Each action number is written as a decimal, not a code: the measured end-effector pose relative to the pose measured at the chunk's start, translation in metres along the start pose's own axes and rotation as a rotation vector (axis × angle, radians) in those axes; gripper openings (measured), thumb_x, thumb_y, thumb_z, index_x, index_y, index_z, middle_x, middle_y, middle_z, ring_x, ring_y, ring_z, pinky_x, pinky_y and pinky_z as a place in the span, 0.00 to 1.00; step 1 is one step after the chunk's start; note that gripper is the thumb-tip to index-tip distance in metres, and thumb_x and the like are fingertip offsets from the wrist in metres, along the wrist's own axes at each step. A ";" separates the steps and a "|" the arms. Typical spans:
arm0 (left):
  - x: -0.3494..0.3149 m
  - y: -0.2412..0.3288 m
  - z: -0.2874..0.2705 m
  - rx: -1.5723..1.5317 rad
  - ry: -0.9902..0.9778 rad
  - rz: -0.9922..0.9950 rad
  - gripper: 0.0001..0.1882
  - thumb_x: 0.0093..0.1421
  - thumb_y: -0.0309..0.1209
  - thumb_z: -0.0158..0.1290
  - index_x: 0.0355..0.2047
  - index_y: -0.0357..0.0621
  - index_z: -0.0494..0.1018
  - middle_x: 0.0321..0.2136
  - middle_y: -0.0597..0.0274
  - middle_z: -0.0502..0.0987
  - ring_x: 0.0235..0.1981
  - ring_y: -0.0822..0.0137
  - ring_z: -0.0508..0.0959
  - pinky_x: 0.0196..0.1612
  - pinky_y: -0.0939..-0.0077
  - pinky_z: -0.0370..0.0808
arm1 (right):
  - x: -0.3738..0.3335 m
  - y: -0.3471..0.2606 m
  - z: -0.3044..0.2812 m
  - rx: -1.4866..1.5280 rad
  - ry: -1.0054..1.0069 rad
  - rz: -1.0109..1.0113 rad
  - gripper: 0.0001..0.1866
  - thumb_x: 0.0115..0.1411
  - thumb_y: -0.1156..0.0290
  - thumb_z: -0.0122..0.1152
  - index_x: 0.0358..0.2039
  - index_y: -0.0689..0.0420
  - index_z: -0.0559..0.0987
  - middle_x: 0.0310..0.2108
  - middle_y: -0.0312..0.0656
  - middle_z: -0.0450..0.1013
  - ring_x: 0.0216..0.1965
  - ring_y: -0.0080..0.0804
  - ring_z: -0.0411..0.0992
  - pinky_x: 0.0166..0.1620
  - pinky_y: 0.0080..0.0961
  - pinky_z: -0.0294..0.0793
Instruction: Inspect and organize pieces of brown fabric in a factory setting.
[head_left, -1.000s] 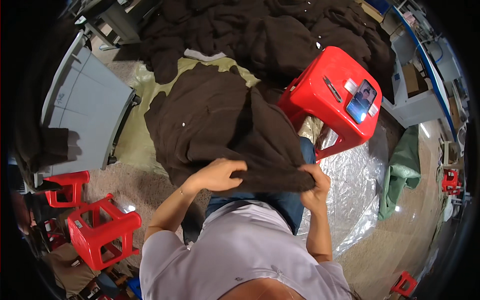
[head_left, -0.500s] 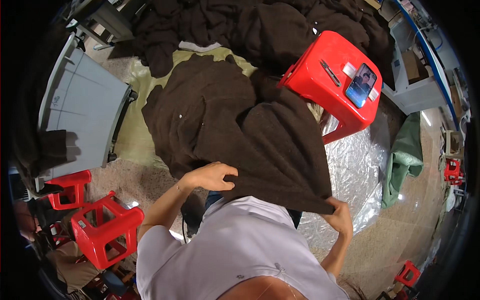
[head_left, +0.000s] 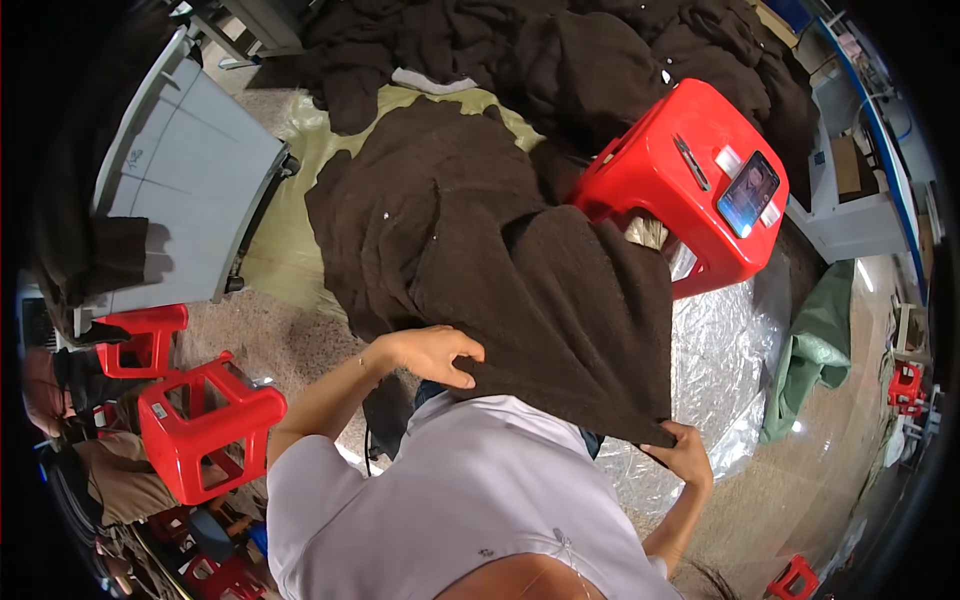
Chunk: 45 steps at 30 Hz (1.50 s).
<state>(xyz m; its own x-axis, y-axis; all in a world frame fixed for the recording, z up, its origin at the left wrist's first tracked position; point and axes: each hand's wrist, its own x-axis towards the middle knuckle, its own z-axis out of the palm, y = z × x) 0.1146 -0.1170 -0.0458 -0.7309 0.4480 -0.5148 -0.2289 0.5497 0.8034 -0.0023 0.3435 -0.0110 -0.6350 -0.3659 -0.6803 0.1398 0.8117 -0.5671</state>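
Note:
A big dark brown cloth [head_left: 500, 260], possibly a garment, spreads in folds from my lap out over the floor sheet, with small white specks on it. At its near edge my left hand [head_left: 432, 355] has its thumb and fingers curled round the fabric. Farther right, my right hand [head_left: 685, 455] pinches a corner of the same cloth between thumb and fingers, pulling that edge taut between the hands. On the red stool [head_left: 695, 130] just beyond lie a phone [head_left: 748, 195] with a lit screen and a pair of thread snips [head_left: 691, 162].
More dark brown cloth [head_left: 580, 70] is heaped at the back. A grey board on casters [head_left: 190, 170] stands left, above red stools [head_left: 210, 430]. Yellowish sheeting [head_left: 285, 250] and clear plastic [head_left: 720, 370] cover floor. A green sack [head_left: 815, 340] lies right, near a white table [head_left: 850, 200].
The surroundings have shifted slightly right and down in the view. Both hands keep their hold on the cloth; the right hand and its corner sit slightly lower.

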 end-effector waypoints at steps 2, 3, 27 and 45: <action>-0.001 0.000 0.005 -0.008 -0.008 -0.018 0.32 0.54 0.43 0.65 0.53 0.34 0.73 0.47 0.42 0.80 0.44 0.52 0.81 0.48 0.64 0.76 | -0.005 0.003 -0.003 0.077 -0.012 -0.014 0.20 0.48 0.71 0.80 0.39 0.68 0.83 0.29 0.39 0.80 0.29 0.21 0.73 0.32 0.25 0.74; -0.001 -0.002 0.006 0.015 -0.011 -0.031 0.32 0.54 0.43 0.66 0.53 0.34 0.73 0.47 0.43 0.80 0.44 0.53 0.80 0.49 0.65 0.76 | -0.006 0.004 -0.004 0.078 -0.016 -0.007 0.20 0.48 0.72 0.80 0.39 0.68 0.83 0.28 0.38 0.79 0.28 0.20 0.72 0.31 0.25 0.74; 0.048 -0.152 0.021 -1.102 2.034 -0.422 0.27 0.68 0.33 0.56 0.62 0.31 0.64 0.56 0.44 0.74 0.54 0.53 0.76 0.56 0.61 0.72 | 0.058 -0.099 0.034 -0.036 0.102 -0.547 0.22 0.55 0.74 0.72 0.50 0.64 0.80 0.43 0.49 0.77 0.41 0.36 0.77 0.46 0.31 0.77; 0.022 0.060 -0.021 0.060 1.005 0.236 0.20 0.45 0.15 0.58 0.41 0.40 0.80 0.34 0.55 0.80 0.35 0.59 0.82 0.41 0.72 0.77 | 0.060 -0.183 0.012 0.171 -0.195 -1.056 0.13 0.59 0.67 0.71 0.37 0.60 0.77 0.25 0.48 0.72 0.26 0.45 0.72 0.30 0.33 0.68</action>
<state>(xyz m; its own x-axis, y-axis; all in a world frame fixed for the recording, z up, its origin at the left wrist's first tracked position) 0.0708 -0.0892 -0.0028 -0.9590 -0.2315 0.1634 0.0020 0.5710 0.8209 -0.0570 0.1679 0.0464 -0.3677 -0.9201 0.1349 -0.2923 -0.0233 -0.9560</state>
